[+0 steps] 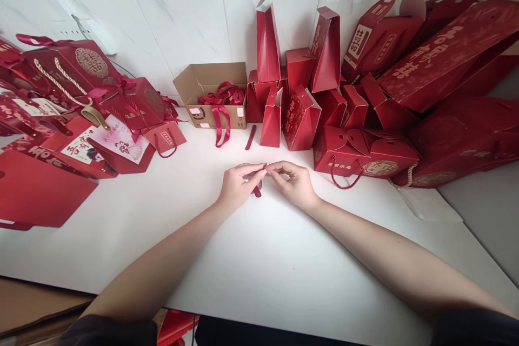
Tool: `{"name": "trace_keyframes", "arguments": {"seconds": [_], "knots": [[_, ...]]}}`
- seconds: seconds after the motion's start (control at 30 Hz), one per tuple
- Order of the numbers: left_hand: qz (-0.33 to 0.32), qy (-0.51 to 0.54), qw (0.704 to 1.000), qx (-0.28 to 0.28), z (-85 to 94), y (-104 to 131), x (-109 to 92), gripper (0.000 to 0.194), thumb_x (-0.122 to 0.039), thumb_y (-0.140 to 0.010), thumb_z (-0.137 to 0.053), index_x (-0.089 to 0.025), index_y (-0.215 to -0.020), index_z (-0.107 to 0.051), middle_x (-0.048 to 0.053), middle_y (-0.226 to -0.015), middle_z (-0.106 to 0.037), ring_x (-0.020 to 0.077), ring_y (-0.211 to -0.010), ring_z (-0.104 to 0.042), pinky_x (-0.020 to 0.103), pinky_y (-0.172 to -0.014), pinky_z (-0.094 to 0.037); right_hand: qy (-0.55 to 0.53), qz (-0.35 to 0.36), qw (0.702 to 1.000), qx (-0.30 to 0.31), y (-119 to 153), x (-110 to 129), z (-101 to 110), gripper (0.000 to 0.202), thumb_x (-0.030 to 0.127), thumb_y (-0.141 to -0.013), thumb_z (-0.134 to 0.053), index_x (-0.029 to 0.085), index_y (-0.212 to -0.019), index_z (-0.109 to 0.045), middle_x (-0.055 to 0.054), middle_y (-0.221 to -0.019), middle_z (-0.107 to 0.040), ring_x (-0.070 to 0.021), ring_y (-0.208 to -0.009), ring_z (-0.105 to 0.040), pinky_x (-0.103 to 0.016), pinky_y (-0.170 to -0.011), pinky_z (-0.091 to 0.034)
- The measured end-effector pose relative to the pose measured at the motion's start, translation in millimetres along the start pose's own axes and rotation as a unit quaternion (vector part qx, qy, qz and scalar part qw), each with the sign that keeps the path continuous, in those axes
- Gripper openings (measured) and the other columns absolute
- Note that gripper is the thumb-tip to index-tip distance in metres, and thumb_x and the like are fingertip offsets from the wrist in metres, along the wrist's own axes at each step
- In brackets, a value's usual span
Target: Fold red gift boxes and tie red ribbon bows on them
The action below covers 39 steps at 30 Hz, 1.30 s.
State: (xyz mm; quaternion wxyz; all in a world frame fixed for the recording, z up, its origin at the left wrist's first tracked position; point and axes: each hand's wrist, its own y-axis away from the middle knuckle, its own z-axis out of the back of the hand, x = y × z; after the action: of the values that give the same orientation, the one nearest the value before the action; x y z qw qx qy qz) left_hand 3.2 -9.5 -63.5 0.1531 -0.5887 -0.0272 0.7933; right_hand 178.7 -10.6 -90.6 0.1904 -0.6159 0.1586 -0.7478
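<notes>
Pinching closed, the grips of the left hand [238, 186] and right hand [295, 184] meet fingertip to fingertip over the tabletop [259, 259], around a small dark red strip [257, 192]. Its curved lower part shows just below the left fingertips, between the hands; the fingers hide most of the rest. Both hands have thumb and forefinger drawn together, palms turned inward, and both forearms reach forward and converge. Beyond them, a flat red strip [250, 137] lies near the open cardboard box [225, 119] of red ribbon [221, 98]. Red gift boxes [367, 152] stand to the right.
</notes>
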Motion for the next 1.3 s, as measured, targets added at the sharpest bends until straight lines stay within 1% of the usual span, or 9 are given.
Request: {"name": "trace_keyframes", "arguments": {"seconds": [0.17, 0.27, 0.37, 0.67, 0.77, 0.87, 1.0, 1.13, 1.3], "knots": [[0.028, 0.029, 0.999, 0.006, 2.4, -2.3, 1.6, 0.028, -0.037, -0.084, -0.068, -0.015, -0.1, -0.075, 0.006, -0.081, -0.07, 0.0162, -0.072, -0.067, 0.03, -0.065, -0.058, 0.0, 0.017, 1.0, 0.019, 0.7, 1.9, -0.8, 0.012, 0.028, -0.091, -0.061, 0.021, -0.097, -0.068, -0.004, -0.09, -0.072, -0.0168, -0.08, -0.069, -0.033, -0.076, -0.057], [0.093, 0.072, 0.992, 0.046, 4.7, -4.9, 1.8, 0.032, -0.043, -0.084, -0.066, -0.015, -0.1, -0.072, 0.004, -0.075, -0.067, 0.0149, -0.065, -0.065, 0.026, -0.055, -0.053, 0.028, 0.049, 0.998, 0.015, 0.4, 4.6, -1.4, 0.019, 0.027, -0.091, -0.061, 0.024, -0.109, -0.065, -0.004, -0.093, -0.067, -0.0165, -0.08, -0.065, -0.032, -0.071, -0.056], [0.12, 0.106, 0.982, 0.096, 6.5, -7.8, 4.9, 0.033, -0.047, -0.086, -0.064, -0.016, -0.097, -0.07, 0.003, -0.073, -0.063, 0.0125, -0.06, -0.062, 0.024, -0.052, -0.051, 0.063, 0.078, 0.995, 0.021, -0.8, 7.1, -0.2, 0.018, 0.024, -0.092, -0.058, 0.026, -0.107, -0.067, -0.004, -0.091, -0.062, -0.0165, -0.08, -0.061, -0.032, -0.07, -0.055], [0.107, 0.084, 0.981, 0.139, 13.6, -7.8, 5.0, 0.036, -0.05, -0.086, -0.063, -0.014, -0.086, -0.067, 0.003, -0.072, -0.061, 0.0139, -0.055, -0.064, 0.023, -0.044, -0.044, 0.077, 0.078, 0.994, 0.03, -3.3, 2.5, 3.6, 0.008, 0.026, -0.092, -0.059, 0.023, -0.096, -0.066, -0.005, -0.092, -0.059, -0.0156, -0.076, -0.059, -0.031, -0.063, -0.053], [0.098, 0.065, 0.984, 0.136, 14.4, -6.5, 0.4, 0.036, -0.05, -0.087, -0.061, -0.014, -0.083, -0.066, 0.003, -0.071, -0.061, 0.0153, -0.053, -0.066, 0.023, -0.042, -0.04, 0.073, 0.067, 0.995, 0.034, -2.7, 1.4, 3.0, 0.012, 0.027, -0.092, -0.059, 0.023, -0.102, -0.066, -0.006, -0.098, -0.06, -0.0155, -0.078, -0.06, -0.032, -0.065, -0.053], [0.094, 0.051, 0.986, 0.13, 14.4, -7.3, -2.3, 0.037, -0.049, -0.088, -0.06, -0.014, -0.08, -0.068, 0.003, -0.071, -0.06, 0.0155, -0.054, -0.066, 0.024, -0.044, -0.042, 0.071, 0.054, 0.995, 0.04, -2.1, 1.8, 2.6, 0.018, 0.029, -0.094, -0.058, 0.024, -0.108, -0.067, -0.007, -0.104, -0.062, -0.0162, -0.081, -0.062, -0.032, -0.065, -0.054], [0.084, 0.044, 0.987, 0.131, 14.7, -8.7, -2.2, 0.042, -0.051, -0.087, -0.06, -0.013, -0.069, -0.065, 0.004, -0.069, -0.06, 0.0148, -0.056, -0.065, 0.024, -0.047, -0.045, 0.071, 0.053, 0.996, 0.033, -2.4, 2.0, 2.5, 0.016, 0.033, -0.094, -0.058, 0.025, -0.099, -0.071, -0.006, -0.095, -0.064, -0.0182, -0.085, -0.063, -0.032, -0.063, -0.054], [0.076, 0.046, 0.988, 0.13, 14.7, -8.3, 0.1, 0.037, -0.05, -0.087, -0.061, -0.014, -0.083, -0.069, 0.002, -0.068, -0.06, 0.0145, -0.055, -0.066, 0.022, -0.044, -0.041, 0.075, 0.062, 0.995, 0.032, -2.9, 1.4, 3.1, 0.014, 0.032, -0.093, -0.059, 0.024, -0.095, -0.07, -0.006, -0.091, -0.065, -0.0181, -0.082, -0.062, -0.031, -0.061, -0.052], [0.048, 0.019, 0.99, 0.132, 16.0, -8.3, 1.4, 0.035, -0.048, -0.088, -0.06, -0.016, -0.095, -0.071, 0.002, -0.067, -0.062, 0.0141, -0.053, -0.065, 0.022, -0.042, -0.039, 0.072, 0.053, 0.994, 0.064, -2.6, 2.3, 3.7, 0.02, 0.03, -0.095, -0.055, 0.025, -0.112, -0.065, -0.007, -0.108, -0.065, -0.0174, -0.085, -0.064, -0.032, -0.066, -0.054]]}}
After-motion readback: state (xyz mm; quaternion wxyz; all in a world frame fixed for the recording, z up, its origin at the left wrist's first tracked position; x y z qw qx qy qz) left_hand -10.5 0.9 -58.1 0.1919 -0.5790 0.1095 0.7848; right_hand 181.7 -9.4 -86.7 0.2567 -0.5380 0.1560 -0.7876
